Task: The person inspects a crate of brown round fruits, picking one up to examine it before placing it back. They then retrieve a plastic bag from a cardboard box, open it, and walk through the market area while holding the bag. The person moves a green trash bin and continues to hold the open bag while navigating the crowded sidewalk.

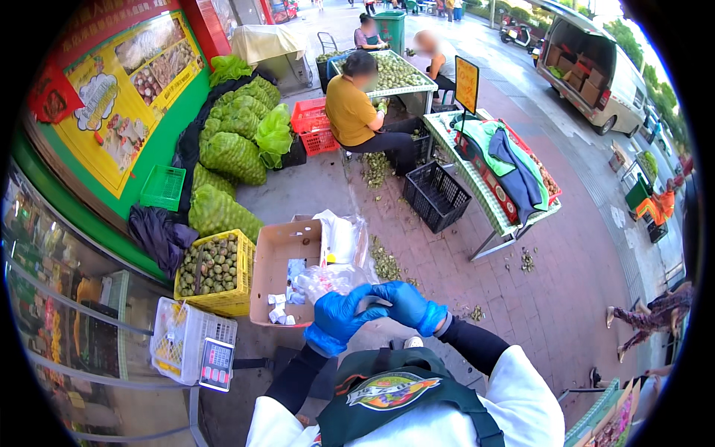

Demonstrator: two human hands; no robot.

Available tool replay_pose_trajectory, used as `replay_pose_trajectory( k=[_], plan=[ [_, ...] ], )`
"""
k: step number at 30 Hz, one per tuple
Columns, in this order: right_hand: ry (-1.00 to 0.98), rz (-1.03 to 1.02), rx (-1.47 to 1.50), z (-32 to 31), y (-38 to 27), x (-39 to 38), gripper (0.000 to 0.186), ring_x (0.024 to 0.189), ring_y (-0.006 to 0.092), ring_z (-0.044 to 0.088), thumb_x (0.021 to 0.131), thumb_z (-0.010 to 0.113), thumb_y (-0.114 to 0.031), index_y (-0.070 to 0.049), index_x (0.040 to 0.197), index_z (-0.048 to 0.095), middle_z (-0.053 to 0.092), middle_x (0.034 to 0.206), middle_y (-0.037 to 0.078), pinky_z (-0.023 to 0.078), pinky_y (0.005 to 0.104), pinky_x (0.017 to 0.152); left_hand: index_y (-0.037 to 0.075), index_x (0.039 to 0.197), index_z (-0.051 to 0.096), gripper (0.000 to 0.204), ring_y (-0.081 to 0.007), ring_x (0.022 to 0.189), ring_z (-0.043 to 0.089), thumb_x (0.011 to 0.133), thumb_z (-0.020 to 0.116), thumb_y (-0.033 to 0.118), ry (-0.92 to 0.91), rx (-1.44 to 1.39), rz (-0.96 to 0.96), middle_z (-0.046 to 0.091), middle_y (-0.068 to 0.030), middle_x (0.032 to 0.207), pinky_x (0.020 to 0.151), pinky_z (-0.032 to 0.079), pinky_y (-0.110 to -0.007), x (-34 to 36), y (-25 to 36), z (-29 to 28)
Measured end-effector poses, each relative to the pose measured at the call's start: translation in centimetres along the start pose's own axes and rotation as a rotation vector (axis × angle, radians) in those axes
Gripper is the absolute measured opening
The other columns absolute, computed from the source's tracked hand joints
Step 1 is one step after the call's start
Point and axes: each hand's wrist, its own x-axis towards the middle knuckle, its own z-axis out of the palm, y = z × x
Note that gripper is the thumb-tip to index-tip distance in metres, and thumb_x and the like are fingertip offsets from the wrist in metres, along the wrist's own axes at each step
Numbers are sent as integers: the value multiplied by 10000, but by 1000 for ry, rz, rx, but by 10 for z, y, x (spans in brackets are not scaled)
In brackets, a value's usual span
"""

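Observation:
Both my hands wear blue gloves and meet in front of my chest. My left hand (341, 316) and my right hand (408, 304) have their fingers curled round the edge of a clear, crinkled plastic bag (328, 281). A greyish, see-through fold (370, 302) shows between the fingertips; the exact grip is partly hidden by the gloves. Just beyond my hands, an open cardboard box (269, 262) holds small white packets (281, 311) and blue-and-white papers. White plastic packaging (339, 237) lies at the box's right side.
At left stand a yellow crate (246, 277) of round greenish produce, a white basket (165, 333) and a scale (217, 363). Green net sacks (237, 158) line the wall. Ahead, a person in yellow (348, 112) sits by a table; a black crate (436, 197) and checkered table (477, 179) stand right.

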Motion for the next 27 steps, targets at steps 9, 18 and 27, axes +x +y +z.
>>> replay_pose_trajectory(
  k=[9,18,27],
  plan=[
    [179,140,-135,-76,-19,-49,196,711,239,609,703,623,-8,-62,889,657,624,790,112,474,297,641,65,815,614,306,-267,744,552,658,731,299,-293,-390,-82,592,-86,779,688,425,-353,-43,-81,42],
    [588,583,111,-96,10,-158,116,736,89,564,759,620,4,-13,870,651,634,806,26,460,240,686,32,884,628,185,-106,810,553,750,679,147,-421,-936,-446,615,-41,845,748,448,-257,-23,-68,78],
    [687,393,-780,-103,-96,-174,698,1084,304,464,578,738,-51,-63,1212,445,493,1178,133,383,367,904,32,897,630,140,-103,820,572,758,645,43,-220,-1026,-241,639,-55,882,755,459,-239,14,43,85]
  ],
)
